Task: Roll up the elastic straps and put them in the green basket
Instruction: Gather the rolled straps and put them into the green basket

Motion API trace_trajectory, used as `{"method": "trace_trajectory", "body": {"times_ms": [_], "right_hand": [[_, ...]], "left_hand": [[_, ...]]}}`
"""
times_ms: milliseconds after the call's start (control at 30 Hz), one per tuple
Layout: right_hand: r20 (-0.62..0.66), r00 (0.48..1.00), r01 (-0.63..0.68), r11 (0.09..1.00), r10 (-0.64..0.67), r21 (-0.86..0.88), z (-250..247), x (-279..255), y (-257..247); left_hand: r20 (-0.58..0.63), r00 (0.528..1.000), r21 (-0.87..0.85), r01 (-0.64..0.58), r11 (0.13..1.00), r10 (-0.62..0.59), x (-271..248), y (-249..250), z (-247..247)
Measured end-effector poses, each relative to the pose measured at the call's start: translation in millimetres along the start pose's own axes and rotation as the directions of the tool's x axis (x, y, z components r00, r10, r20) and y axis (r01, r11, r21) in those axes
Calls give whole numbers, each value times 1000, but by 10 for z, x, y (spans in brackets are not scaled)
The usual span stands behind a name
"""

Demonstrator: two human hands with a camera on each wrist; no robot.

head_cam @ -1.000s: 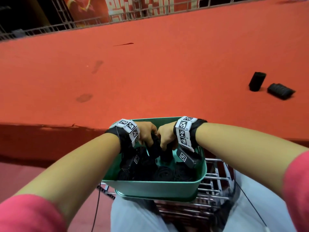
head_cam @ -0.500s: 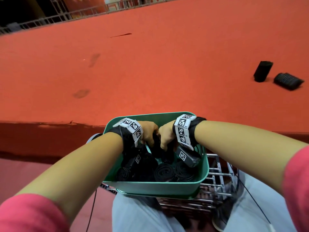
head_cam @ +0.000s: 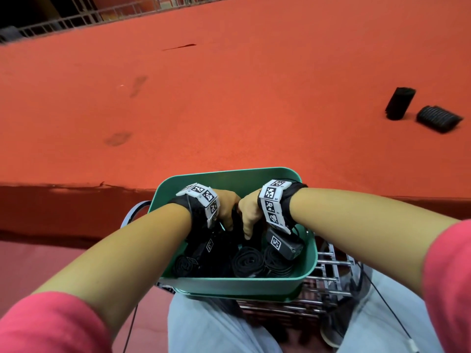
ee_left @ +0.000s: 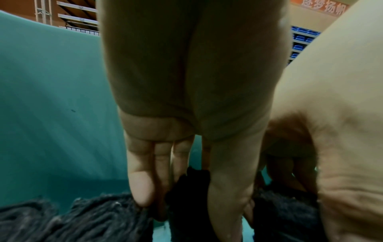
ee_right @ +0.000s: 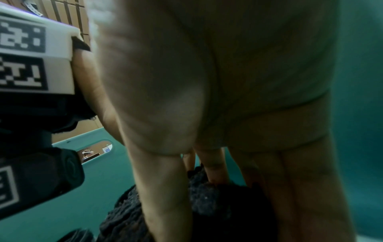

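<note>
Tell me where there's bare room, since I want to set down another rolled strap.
Inside the green plastic basket it is crowded: black rolled straps fill the near side, and the left hand and right hand occupy the middle. The orange table surface beyond the basket is bare, bordered at far right by two black rolls.

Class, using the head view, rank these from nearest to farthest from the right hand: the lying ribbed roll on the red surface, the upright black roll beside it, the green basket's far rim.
1. Green basket's far rim, just beyond the right hand.
2. Upright black roll, far right.
3. Lying ribbed roll, farther right.
</note>
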State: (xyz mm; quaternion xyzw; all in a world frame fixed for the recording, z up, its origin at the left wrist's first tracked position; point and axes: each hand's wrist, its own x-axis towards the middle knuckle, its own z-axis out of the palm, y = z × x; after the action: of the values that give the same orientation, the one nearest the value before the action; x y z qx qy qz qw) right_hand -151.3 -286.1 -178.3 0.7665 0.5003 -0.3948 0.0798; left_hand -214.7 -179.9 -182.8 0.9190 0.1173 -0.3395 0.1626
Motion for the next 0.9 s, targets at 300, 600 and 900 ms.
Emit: {"method": "trace_trajectory", "body": {"times_ms": [300, 600, 900], "right_hand": [[5, 1000, -5, 1000, 5, -10, 32, 63, -42], [8, 1000, -7, 1000, 7, 18, -23, -131, -63], [-75, 997, -21, 991, 31, 132, -287, -417, -51]], "left_hand": [[20, 1000, -55, 20, 998, -19, 17, -31, 17], [-1, 998, -66, 70, 995, -70, -17, -35, -5], [-72, 990, -37, 118, 992, -120, -240, 107, -181]]}}
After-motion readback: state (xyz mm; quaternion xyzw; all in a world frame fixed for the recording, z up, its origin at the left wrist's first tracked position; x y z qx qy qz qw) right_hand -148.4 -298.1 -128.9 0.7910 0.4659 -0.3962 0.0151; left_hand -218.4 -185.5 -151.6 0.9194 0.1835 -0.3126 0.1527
